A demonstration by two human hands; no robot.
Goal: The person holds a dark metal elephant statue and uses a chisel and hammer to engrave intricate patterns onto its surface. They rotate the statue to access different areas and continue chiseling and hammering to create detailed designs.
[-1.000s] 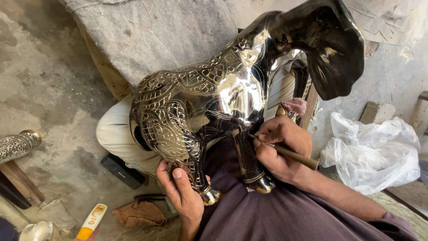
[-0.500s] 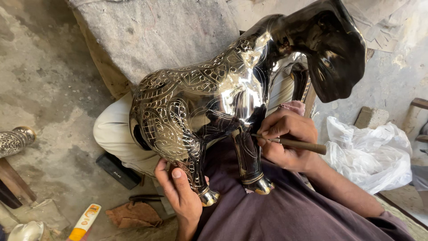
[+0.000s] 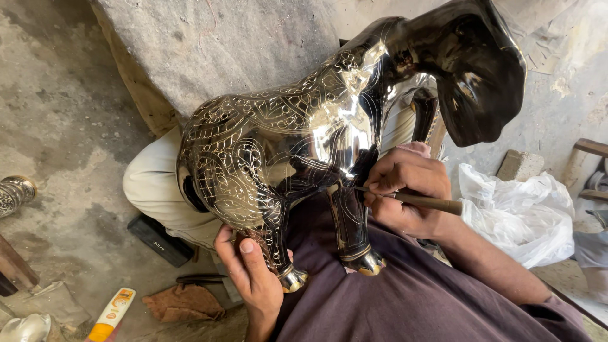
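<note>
meanwhile right hand [image 3: 405, 190] presses graver [image 3: 411, 201] against metal horse [image 3: 304, 139].

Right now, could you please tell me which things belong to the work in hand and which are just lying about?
In use: metal horse; engraving tool; left hand; right hand.
Lying about: plastic bag; orange tube; brown rag; black box.

Animal figure [image 3: 297, 145]: rests on the person's lap, head to the right. Left hand [image 3: 250, 278]: around a rear leg, below. Right hand [image 3: 405, 196]: at the front leg, holding the graving tool [image 3: 418, 201], tip touching. Plastic bag [image 3: 525, 212]: right, on the floor [image 3: 57, 114]. Tube [image 3: 113, 313], rag [image 3: 183, 303]: lower left.
</note>
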